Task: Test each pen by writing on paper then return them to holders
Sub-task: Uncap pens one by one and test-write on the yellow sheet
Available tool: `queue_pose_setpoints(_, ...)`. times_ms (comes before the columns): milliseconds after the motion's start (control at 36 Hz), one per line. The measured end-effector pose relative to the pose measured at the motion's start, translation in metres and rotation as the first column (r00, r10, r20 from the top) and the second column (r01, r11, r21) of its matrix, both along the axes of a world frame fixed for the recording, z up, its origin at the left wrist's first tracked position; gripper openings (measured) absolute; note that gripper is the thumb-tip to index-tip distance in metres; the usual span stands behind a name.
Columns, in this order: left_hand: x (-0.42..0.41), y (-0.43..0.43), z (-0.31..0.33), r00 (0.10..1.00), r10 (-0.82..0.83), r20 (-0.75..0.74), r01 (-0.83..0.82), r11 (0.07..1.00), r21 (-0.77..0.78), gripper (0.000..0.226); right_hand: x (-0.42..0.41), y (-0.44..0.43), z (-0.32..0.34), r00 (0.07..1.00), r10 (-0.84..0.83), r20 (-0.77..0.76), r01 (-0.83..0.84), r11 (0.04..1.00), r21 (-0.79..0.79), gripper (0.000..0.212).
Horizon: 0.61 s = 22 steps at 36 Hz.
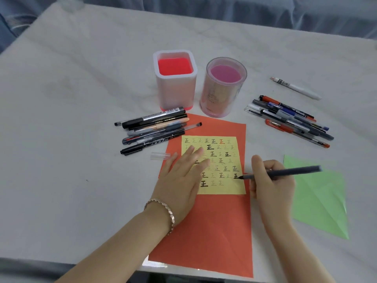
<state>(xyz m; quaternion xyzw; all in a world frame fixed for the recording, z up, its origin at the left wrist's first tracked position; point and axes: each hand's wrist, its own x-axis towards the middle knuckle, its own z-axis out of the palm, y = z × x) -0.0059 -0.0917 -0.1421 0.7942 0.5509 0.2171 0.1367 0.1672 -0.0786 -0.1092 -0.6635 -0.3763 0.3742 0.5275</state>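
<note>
fingers [257, 167] of our right hand [273, 184] curl round a dark pen [289, 172], pinching it low on the barrel so the tip rests on the yellow paper [224, 189], at a bold mark near that sheet's right edge. we judge a test stroke is in hand. our left hand [179, 180] lies flat beside it, its fingers [201, 153] straight and spread over the left part of the yellow paper, gripping nothing. most likely they press the sheet so it does not slide under the nib. rows of one repeated character fill the paper, with bare space left only low down, below the tip. a red sheet [204, 231] lies under both hands.

just outside the left thumb, a clear cap [160, 156] lies loose on the table [81, 99], possibly this pen's. beyond it sits a pile of pens [155, 129]; out past the right knuckles lies a second pile [289, 119], with a white pen [295, 88] apart behind it. ahead of all the fingertips stand the square holder [175, 88] and round holder [223, 94], upright, showing no pens inside, so we judge returning has not begun. a green paper [320, 197] lies outside the right wrist. nothing blocks the reach to the holders.
</note>
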Motion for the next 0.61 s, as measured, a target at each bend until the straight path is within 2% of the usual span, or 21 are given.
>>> queue_pose_setpoints(83,-0.007,0.003,0.009,0.994,0.112,0.014,-0.113,0.989,0.095,0.040,0.005,0.001,0.005,0.999,0.040,-0.005,-0.040,0.999,-0.005,0.039)
queue_pose_setpoints(167,-0.020,0.009,0.017,0.961,0.254,-0.113,-0.232,0.957,0.175,0.032,0.008,0.000,0.007,0.997,0.071,-0.012,-0.071,0.997,-0.017,0.040)
queue_pose_setpoints(222,-0.031,0.014,0.016,0.924,0.325,-0.203,-0.290,0.939,0.184,0.035,0.009,-0.001,0.008,0.996,0.086,-0.010,-0.086,0.996,-0.023,0.040)
queue_pose_setpoints(361,-0.048,0.020,0.015,0.935,0.258,-0.244,-0.241,0.965,0.099,0.027,0.009,-0.002,0.012,0.995,0.100,-0.012,-0.100,0.994,-0.033,0.038)
queue_pose_setpoints(472,-0.038,0.015,0.029,0.938,0.339,-0.075,-0.345,0.932,-0.110,0.021,0.009,-0.004,0.016,0.994,0.107,-0.012,-0.107,0.994,-0.038,0.037)
queue_pose_setpoints(611,-0.018,0.004,0.046,0.859,0.412,0.303,-0.352,0.906,-0.236,0.009,0.009,-0.005,0.024,0.994,0.111,-0.013,-0.111,0.994,-0.013,0.036)
